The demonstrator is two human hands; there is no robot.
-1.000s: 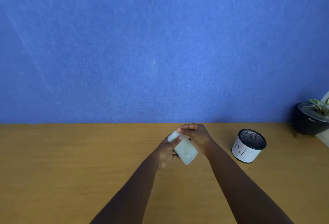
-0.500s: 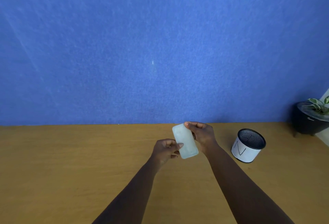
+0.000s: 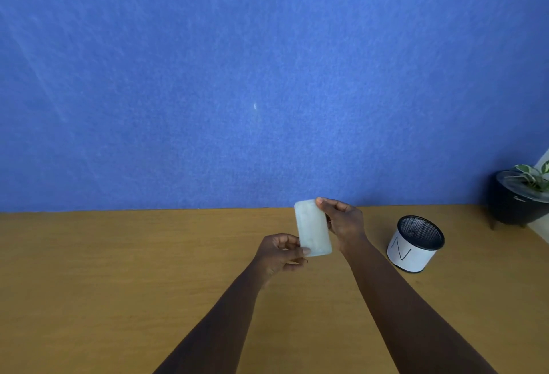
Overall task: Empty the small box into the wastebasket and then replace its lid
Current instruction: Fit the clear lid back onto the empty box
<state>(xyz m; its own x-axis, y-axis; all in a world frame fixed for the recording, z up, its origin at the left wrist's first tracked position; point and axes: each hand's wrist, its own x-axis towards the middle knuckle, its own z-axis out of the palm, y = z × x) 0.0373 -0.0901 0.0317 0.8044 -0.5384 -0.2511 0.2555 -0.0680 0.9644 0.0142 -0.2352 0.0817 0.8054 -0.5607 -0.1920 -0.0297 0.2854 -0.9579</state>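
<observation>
- Blue felt-like wall (image 3: 237, 76) fills the upper half of the view, meeting a wooden table (image 3: 118, 284) that spreads across the lower half.
- Above the table, near its far edge and just right of centre, a small box (image 3: 312, 227) of pale, frosted plastic is held up off the surface, standing nearly on end with its top leaning slightly toward 11 o'clock.
- On the box's 3 o'clock side, the right hand (image 3: 344, 223) is closed on it, thumb tip at the upper corner and fingers curled behind.
- At the box's 7 o'clock corner, the left hand (image 3: 280, 253) pinches the lower edge, thumb lying across the front face, other fingers loosely bent.
- Whether the lid is seated on the box cannot be told.
- Toward 3 o'clock from the hands, apart from them, a wastebasket (image 3: 414, 244) stands on the table: black mesh cup wrapped in a white band.
- Farther out at 2 o'clock, at the table's right end, a dark pot with a leafy plant (image 3: 517, 198).
</observation>
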